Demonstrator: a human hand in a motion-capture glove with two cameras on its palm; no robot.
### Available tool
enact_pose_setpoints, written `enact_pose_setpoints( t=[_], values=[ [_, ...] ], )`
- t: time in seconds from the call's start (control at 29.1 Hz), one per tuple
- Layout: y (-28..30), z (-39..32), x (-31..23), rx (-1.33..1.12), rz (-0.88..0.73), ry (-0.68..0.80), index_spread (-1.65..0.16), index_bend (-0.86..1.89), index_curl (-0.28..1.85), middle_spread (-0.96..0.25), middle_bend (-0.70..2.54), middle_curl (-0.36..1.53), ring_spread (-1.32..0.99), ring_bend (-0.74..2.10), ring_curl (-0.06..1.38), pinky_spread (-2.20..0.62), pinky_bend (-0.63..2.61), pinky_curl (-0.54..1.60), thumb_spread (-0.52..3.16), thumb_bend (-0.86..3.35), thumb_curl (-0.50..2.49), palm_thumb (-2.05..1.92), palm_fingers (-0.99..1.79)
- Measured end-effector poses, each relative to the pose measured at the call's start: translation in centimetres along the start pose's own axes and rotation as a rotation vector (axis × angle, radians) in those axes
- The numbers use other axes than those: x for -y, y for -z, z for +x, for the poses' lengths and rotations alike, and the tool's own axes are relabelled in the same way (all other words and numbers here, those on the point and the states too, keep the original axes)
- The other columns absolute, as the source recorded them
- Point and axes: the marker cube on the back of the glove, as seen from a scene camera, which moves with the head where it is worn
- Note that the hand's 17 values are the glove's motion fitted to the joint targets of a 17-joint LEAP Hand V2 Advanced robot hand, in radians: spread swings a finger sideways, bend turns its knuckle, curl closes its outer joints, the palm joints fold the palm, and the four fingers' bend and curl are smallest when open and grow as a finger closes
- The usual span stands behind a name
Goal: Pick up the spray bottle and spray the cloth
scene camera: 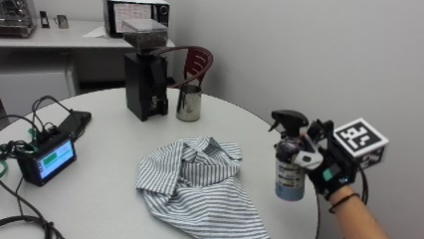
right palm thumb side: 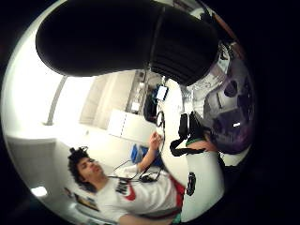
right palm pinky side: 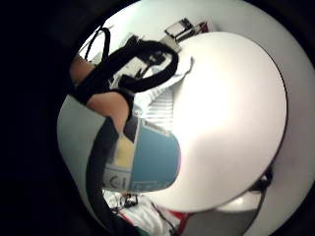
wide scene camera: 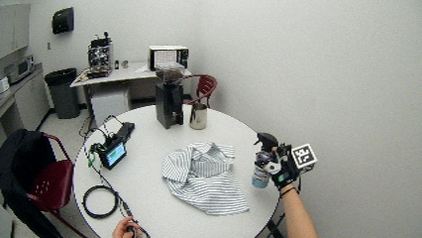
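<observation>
The gloved right hand (scene camera: 328, 172) was curled around the neck and upper body of the clear plastic spray bottle with a black trigger head and a blue-and-yellow label (scene camera: 289, 159), holding it upright in the air off the tabletop's edge. From the centre of the round white tabletop (scene camera: 99, 199), the bottle stood at about three o'clock in the outside view. Its nozzle pointed towards nine o'clock, at the grey-and-white striped cloth shirt (scene camera: 199, 189). Whether a finger lay on the trigger could not be told.

The shirt lay crumpled near the middle of the tabletop, collar uppermost, well apart from the bottle. It looked soft and limp, with loose folds, so it would likely take spray without shifting.

The bottle appeared rigid, smooth-walled and cylindrical. Judged from its size, it should be light enough for one hand. The plastic could be slippery where the label ends. The neck under the trigger head seemed the sound place to hold, leaving the forefinger free for the trigger. In the little finger side palm view the labelled body (right palm pinky side: 147, 160) lay close against the palm.

At about twelve o'clock stood a tall black boxy grinder with a clear hopper (scene camera: 146, 74), and just beside it a polished steel jug (scene camera: 189, 103). A small black monitor with a lit screen (scene camera: 46, 162) sat at nine o'clock.
</observation>
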Motion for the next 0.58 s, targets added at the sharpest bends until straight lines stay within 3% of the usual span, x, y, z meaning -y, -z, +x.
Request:
enact_pose_setpoints(
  t=[0.28,0.58],
  values=[
    [2.0,-8.9,1.5,-0.224,-0.155,-0.117,-0.27,0.08,0.2,-0.09,0.35,0.41,-0.08,0.58,0.39,0.17,0.36,0.33,0.85,-0.01,0.47,0.99,0.93],
    [-4.0,-3.1,1.0,-0.385,-0.332,-0.242,-0.26,0.08,0.2,-0.08,0.34,0.42,-0.08,0.57,0.39,0.14,0.36,0.34,0.84,-0.02,0.5,0.99,0.94]
  ],
)
